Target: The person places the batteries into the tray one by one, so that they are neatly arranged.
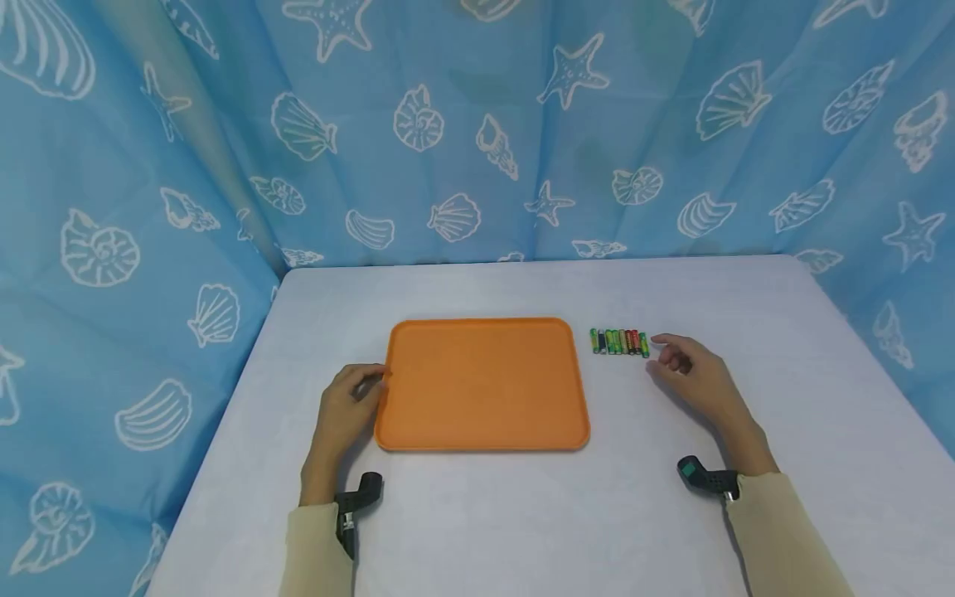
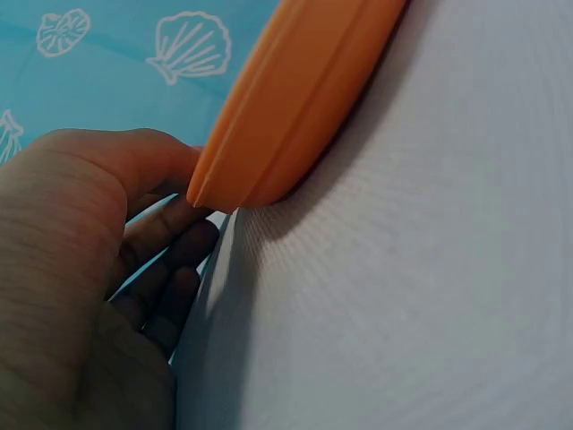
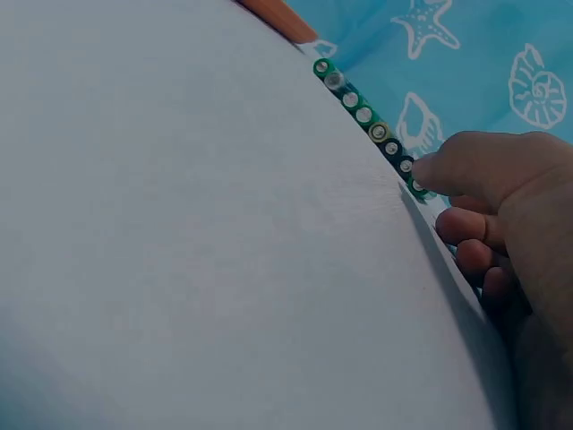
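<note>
An orange tray (image 1: 481, 385) lies flat on the table. My left hand (image 1: 351, 406) is at its left edge, thumb and fingertips on the rim; the left wrist view shows the fingers (image 2: 148, 161) bent around the tray's corner (image 2: 242, 184). To the right of the tray, several small batteries (image 1: 619, 342) lie side by side in a row, green, red and dark. Just right of the row is my right hand (image 1: 697, 377), thumb and index finger apart and the other fingers bent, holding nothing. In the right wrist view its thumb overlaps the nearest end of the battery row (image 3: 364, 115).
A white cloth covers the table (image 1: 522, 522). Behind and to the sides hangs a blue curtain (image 1: 477, 166) with white shells and starfish. Each wrist wears a small black camera mount, such as the one beside the right sleeve (image 1: 705, 477).
</note>
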A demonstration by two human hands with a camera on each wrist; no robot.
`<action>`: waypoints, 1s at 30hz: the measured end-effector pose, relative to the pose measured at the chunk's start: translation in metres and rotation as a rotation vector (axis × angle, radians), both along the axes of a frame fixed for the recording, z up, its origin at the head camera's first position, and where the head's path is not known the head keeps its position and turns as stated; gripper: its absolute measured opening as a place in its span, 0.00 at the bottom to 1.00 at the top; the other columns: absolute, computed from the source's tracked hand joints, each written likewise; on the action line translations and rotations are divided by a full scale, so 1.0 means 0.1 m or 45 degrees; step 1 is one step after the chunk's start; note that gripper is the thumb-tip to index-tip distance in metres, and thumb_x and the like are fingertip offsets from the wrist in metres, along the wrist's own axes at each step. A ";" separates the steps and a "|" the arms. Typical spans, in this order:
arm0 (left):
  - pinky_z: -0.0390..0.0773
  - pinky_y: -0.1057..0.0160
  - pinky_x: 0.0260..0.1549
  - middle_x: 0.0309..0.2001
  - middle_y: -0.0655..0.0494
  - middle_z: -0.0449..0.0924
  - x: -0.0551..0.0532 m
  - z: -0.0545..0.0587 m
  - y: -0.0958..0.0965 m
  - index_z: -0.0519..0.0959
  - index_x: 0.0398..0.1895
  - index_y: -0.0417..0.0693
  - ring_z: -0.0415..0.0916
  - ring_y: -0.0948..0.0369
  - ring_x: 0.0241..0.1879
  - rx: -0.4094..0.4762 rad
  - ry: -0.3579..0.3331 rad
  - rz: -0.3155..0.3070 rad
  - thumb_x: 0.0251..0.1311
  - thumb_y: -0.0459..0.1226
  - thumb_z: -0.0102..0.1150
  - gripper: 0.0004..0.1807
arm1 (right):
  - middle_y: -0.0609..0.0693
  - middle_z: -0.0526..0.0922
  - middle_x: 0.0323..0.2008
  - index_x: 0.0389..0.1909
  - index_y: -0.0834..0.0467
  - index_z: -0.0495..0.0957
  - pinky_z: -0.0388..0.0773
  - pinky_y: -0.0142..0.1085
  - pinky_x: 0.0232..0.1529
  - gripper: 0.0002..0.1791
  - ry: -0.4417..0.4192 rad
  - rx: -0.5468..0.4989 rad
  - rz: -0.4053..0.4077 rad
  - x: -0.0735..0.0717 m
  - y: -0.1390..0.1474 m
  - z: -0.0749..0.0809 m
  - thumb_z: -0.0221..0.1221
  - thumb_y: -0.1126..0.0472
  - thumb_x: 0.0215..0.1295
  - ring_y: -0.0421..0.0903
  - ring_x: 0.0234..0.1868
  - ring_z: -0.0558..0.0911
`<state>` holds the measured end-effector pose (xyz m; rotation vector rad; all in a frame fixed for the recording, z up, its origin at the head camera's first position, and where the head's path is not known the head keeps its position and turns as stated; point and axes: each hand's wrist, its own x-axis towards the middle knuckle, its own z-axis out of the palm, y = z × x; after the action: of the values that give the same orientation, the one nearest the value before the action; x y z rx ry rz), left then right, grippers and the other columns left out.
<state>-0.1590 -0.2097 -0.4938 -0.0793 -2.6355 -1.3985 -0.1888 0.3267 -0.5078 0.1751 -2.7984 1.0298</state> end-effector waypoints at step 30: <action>0.73 0.53 0.62 0.53 0.55 0.77 0.00 -0.03 0.02 0.83 0.52 0.50 0.74 0.55 0.59 -0.019 0.000 0.013 0.66 0.33 0.62 0.13 | 0.49 0.72 0.33 0.65 0.57 0.73 0.69 0.37 0.33 0.27 -0.134 0.106 0.226 -0.28 0.14 0.08 0.64 0.54 0.67 0.47 0.35 0.69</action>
<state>-0.1588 -0.2077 -0.4963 -0.0676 -2.6429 -1.3756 -0.2164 0.3406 -0.4997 0.3965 -2.9674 0.9862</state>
